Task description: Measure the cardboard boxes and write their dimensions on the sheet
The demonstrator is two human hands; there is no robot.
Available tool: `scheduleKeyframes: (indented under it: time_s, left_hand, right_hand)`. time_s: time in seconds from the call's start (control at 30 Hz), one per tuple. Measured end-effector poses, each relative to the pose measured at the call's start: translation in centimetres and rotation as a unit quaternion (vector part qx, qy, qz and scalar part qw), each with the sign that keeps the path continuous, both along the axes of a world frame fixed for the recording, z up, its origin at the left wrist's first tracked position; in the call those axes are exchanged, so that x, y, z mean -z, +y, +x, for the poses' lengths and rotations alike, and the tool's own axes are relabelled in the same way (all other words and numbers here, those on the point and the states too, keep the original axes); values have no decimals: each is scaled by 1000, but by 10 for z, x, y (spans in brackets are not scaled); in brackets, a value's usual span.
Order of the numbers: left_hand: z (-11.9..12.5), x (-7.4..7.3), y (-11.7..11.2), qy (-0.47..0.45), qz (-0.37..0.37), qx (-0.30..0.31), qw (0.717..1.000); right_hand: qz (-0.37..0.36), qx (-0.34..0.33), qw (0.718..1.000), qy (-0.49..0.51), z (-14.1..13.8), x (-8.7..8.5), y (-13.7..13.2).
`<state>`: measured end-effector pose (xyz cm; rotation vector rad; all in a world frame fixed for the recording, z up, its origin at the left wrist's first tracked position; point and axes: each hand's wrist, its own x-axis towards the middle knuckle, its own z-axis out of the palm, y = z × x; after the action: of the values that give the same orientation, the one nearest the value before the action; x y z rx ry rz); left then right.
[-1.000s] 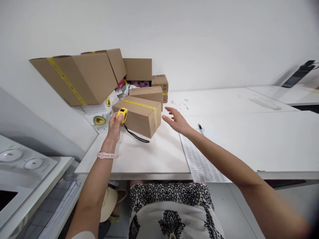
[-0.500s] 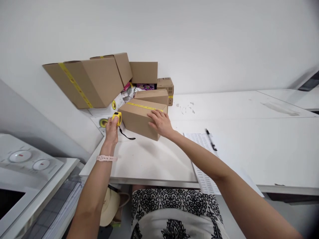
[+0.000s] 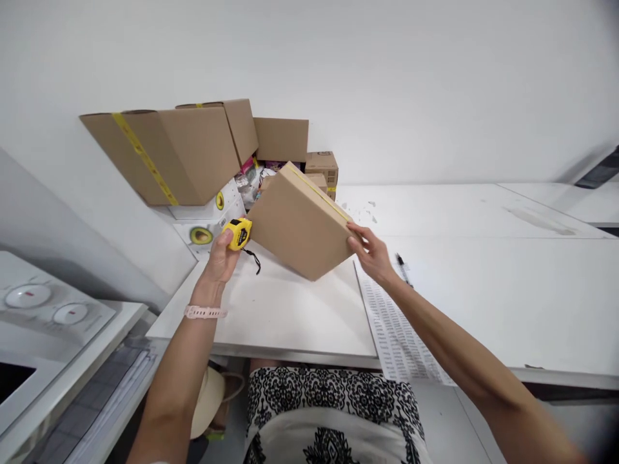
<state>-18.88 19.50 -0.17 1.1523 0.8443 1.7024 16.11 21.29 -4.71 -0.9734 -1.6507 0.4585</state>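
Illumination is bright, even and diffuse, with no glare on the white worktop. Soft shadows fall beneath the tilted cardboard box and under the stacked boxes at 10 o'clock. Wide-angle distortion bends straight edges toward the frame borders, and the corners at 1 and 5 o'clock darken and blur.

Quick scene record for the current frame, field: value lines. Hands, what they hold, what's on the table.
left hand: grips a yellow tape measure, black strap hanging below it
right hand: holds the right edge of a cardboard box
cardboard box: tilted, lifted off the white table, yellow tape along its top edge
printed sheet: lies flat on the table, overhanging the near edge
pen: on the sheet, beside the right hand
box pile: stacked cartons against the wall, back left
avocado-print box: under the pile
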Motion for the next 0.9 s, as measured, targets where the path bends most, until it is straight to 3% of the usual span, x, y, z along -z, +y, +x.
scheduleKeyframes:
  time_s: [0.1, 0.2, 0.27, 0.37, 0.43, 0.5, 0.57, 0.63, 0.73, 0.83, 0.9]
  left_hand:
    - [8, -20, -35, 60, -46, -11, 997]
    - [16, -23, -76, 129, -123, 11, 984]
    - [21, -15, -100, 157, -171, 60, 971]
    - [28, -2, -122, 180, -215, 109, 954]
    - [32, -2, -128, 190, -202, 97, 956]
    - [36, -12, -130, 201, -163, 91, 962]
    - [45, -29, -130, 212, -120, 131, 961]
    - [60, -45, -127, 217, -91, 194, 952]
    - [88, -60, -121, 221, -90, 250, 938]
    - [110, -59, -115, 217, -121, 274, 929]
    - [117, -55, -112, 219, -137, 282, 924]
  right_hand:
    - [12, 70, 997, -35, 20, -47, -8]
    - [-5, 89, 989, -116, 47, -82, -6]
    - [-49, 74, 982, -168, 60, -84, 0]
    - [-123, 54, 962, -235, 65, -64, 2]
    - [-116, 86, 957, -252, 58, -53, -8]
    - [-68, 103, 966, -227, 45, -53, -29]
    - [-66, 22, 984, -162, 26, -63, -55]
    - [-158, -130, 977, -63, 6, -76, -79]
    - [-299, -279, 909, 78, -20, -86, -100]
    - [-391, -321, 848, 154, -31, -82, -107]
    - [-429, -320, 824, 185, -31, -77, -109]
